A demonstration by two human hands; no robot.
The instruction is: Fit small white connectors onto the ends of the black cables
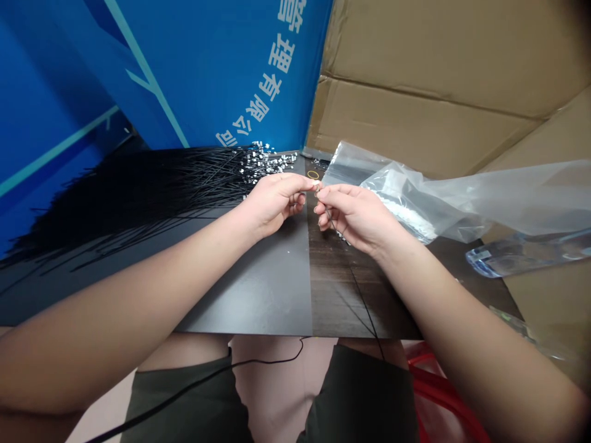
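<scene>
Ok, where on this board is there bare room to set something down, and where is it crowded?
Bare board shows below the left hand and right hand, on the grey panel and wood-grain panel, out to the front edge. Crowded: far left, under the black cables and metal terminals, and far right, under the plastic bag.

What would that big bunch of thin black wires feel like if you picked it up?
The thin black wires look floppy, since they fan out and lie flat across the dark tabletop. Each is probably very light, given how slender it looks. The small pale connectors clustered at their ends might snag on one another, so the bunch could tangle when lifted.
</scene>
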